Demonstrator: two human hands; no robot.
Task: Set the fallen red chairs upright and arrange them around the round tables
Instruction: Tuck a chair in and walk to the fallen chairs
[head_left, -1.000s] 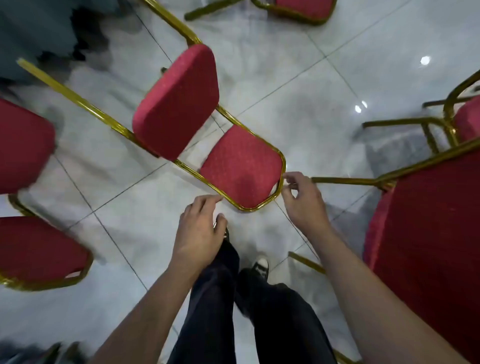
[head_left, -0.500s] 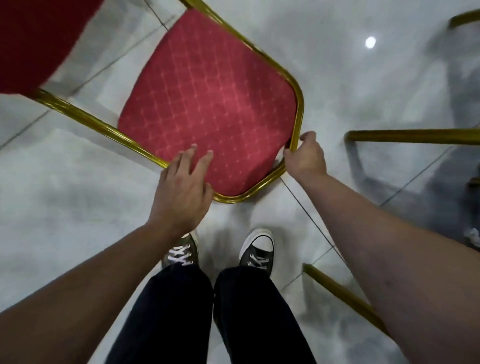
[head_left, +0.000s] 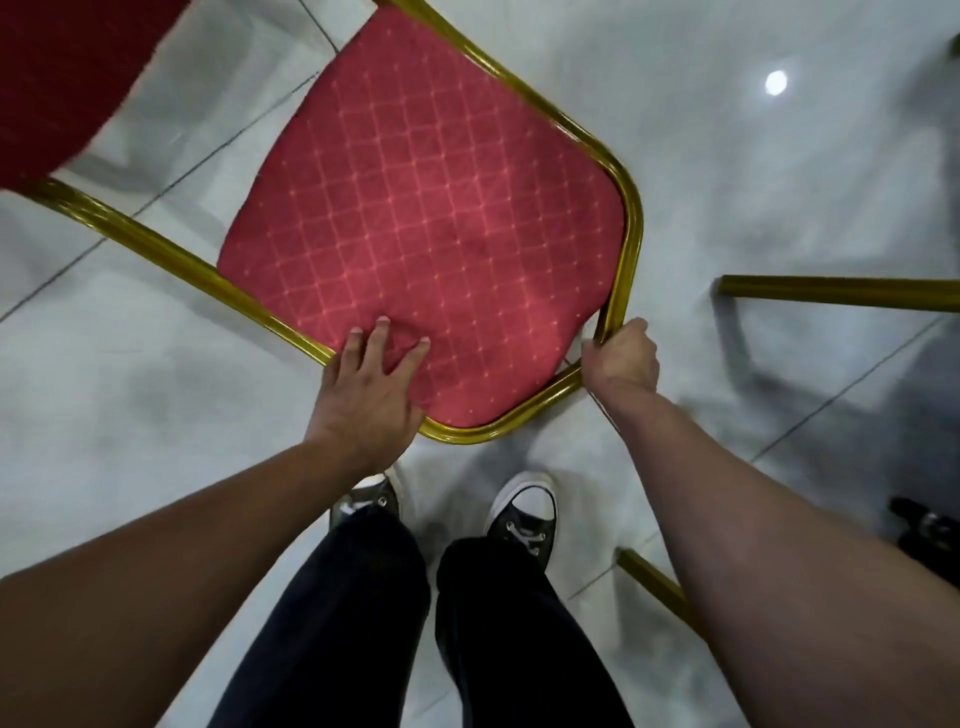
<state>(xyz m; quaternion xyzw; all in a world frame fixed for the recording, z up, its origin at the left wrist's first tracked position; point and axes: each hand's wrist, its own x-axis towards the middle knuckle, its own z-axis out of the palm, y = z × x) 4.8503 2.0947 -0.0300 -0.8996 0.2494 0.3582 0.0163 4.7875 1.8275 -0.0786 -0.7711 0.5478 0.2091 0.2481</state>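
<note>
The red chair (head_left: 426, 228) stands just ahead of the person's sneakers (head_left: 522, 512), its quilted seat facing up. The right hand (head_left: 621, 361) grips the gold frame (head_left: 626, 244) at the seat's near right corner, fingers curled round the tube. The left hand (head_left: 371, 387) lies flat on the cushion, fingers spread, just left of that grip. To shift it well, steer from the gripped corner, press lightly with the flat palm, and clear the neighbouring chair leg (head_left: 836, 293) to the right.

chair seat (head_left: 431, 218) ahead of shoes (head_left: 524, 512), left hand (head_left: 371, 387) on its cushion, right hand (head_left: 621, 358) at its right frame corner
</note>
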